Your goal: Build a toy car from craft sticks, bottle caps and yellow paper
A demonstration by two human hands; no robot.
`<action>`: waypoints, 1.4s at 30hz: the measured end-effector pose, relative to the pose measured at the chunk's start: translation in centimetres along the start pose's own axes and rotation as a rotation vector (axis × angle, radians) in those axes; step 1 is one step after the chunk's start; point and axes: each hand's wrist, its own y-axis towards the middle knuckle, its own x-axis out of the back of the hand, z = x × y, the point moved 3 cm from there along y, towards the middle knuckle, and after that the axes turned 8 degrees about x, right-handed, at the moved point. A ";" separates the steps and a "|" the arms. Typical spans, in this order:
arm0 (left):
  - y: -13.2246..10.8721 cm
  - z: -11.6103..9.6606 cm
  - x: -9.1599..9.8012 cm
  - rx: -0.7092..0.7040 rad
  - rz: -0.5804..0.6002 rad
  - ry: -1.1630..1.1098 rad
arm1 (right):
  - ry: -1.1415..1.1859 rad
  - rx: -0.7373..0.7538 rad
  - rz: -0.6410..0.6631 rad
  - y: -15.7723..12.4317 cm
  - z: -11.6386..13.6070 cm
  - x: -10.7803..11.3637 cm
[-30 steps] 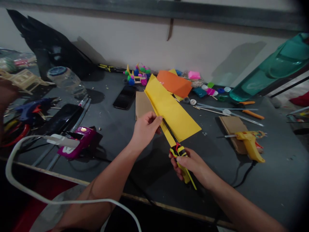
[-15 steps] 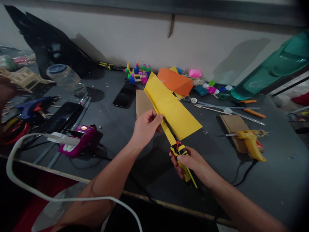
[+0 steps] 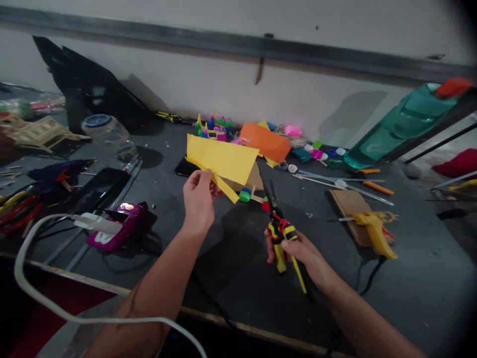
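Just in front of the grip of the right hand [image 3: 303,253], whose fingers are wrapped around yellow-and-black scissors [image 3: 278,226], the dark blades now point free of any material; half a second ago they lay against the yellow sheet [image 3: 225,156]. Left of that grip, the left hand [image 3: 199,201] has carried the sheet away and turned it, its thumb and fingers clamped on the near edge. Past the thumb a narrow strip [image 3: 228,190] splays off, so the cut looks well advanced, though I cannot tell whether it is complete. The sheet is matte, thin and straight-edged, bowing slightly.

Ahead of the scissors, a thin wooden stick [image 3: 256,198] with green, blue and red pieces has come into view. Beneath the sheet lies stiff brown cardboard [image 3: 256,175]; just beyond the left grip, a glossy black phone [image 3: 182,167] is partly covered. Well right of the scissors, a yellow plastic glue gun [image 3: 372,223] rests on a cardboard block [image 3: 346,199]. Farther off sits a flat orange sheet [image 3: 264,141].
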 end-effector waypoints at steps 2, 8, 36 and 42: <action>0.1 0.1 0.0 0.011 0.000 -0.043 | 0.042 0.061 -0.094 0.3 0.8 1.1; -0.6 0.2 -0.5 -0.007 -0.009 -0.075 | 0.047 0.196 -0.363 1.8 2.5 6.5; -0.8 -2.0 -11.3 0.136 0.225 -0.316 | -1.681 0.123 -0.708 4.4 1.6 9.6; -2.2 -1.9 -13.9 0.114 0.382 -0.201 | -1.647 0.318 -0.634 3.6 2.9 9.6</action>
